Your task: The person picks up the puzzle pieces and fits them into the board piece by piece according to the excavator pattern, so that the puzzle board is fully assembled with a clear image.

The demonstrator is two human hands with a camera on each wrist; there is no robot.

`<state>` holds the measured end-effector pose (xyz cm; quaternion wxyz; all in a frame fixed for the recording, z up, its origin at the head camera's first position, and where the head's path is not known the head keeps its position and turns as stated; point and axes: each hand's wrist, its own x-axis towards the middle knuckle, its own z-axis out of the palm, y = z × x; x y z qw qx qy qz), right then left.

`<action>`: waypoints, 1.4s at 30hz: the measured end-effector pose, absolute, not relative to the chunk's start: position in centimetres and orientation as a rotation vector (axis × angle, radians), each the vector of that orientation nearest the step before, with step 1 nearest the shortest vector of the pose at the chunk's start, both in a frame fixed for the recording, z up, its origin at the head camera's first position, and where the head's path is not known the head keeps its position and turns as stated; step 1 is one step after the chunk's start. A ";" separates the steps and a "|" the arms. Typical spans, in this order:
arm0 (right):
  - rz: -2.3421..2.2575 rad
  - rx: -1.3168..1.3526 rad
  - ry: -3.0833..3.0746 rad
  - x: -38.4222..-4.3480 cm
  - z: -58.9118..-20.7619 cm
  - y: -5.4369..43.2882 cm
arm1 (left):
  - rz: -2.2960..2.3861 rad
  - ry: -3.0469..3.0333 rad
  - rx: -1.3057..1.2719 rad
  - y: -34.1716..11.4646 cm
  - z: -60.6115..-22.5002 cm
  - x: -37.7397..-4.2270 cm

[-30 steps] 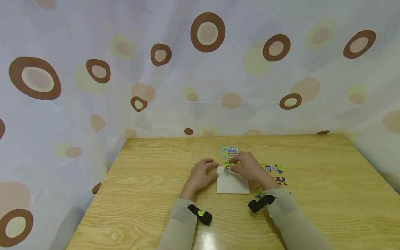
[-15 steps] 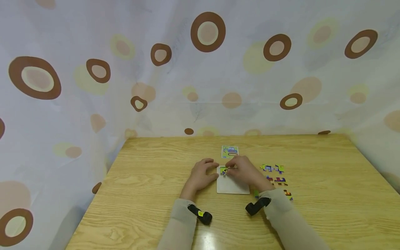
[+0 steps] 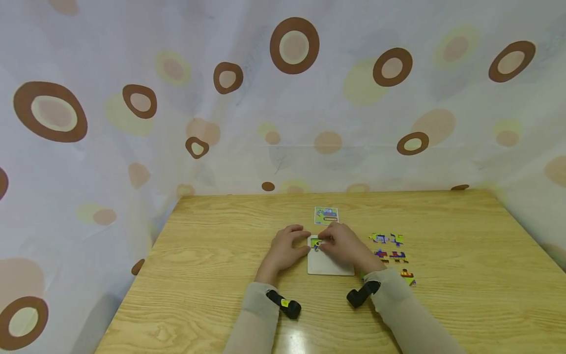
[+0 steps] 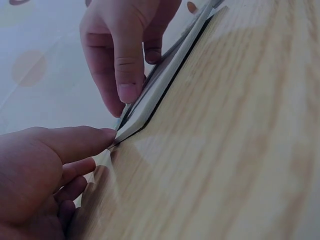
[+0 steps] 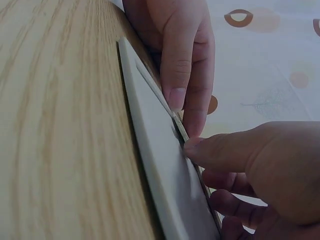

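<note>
A shallow white puzzle tray (image 3: 329, 265) lies flat on the wooden table. My left hand (image 3: 287, 248) grips the tray's upper left corner, its thumb on the left edge and its fingers bent. With thumb and finger, my right hand (image 3: 347, 246) pinches a green jigsaw piece (image 3: 315, 242) with yellow and blue print, down in that same corner. In the left wrist view, the right hand (image 4: 125, 50) reaches over the tray rim (image 4: 150, 107) from above. The right wrist view shows my right thumb (image 5: 195, 148) at the tray, near the left fingertips; the piece is mostly hidden there.
Several loose jigsaw pieces (image 3: 397, 256) lie in rows right of the tray, partly behind the right forearm. A small picture card (image 3: 326, 215) of a digger lies just beyond the tray. A patterned curtain (image 3: 283, 162) hangs behind the table.
My right hand has come down and slightly left, bringing the jigsaw piece into the tray's upper left corner. More loose pieces show beside the right wrist. The left hand has stayed put.
</note>
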<state>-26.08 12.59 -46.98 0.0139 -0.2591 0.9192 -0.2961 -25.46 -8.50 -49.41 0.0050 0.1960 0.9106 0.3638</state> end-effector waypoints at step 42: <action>-1.080 -0.717 2.849 -25.9 -46.7 12.8 | 1.091 2.854 0.602 -8.5 -49.1 -25.3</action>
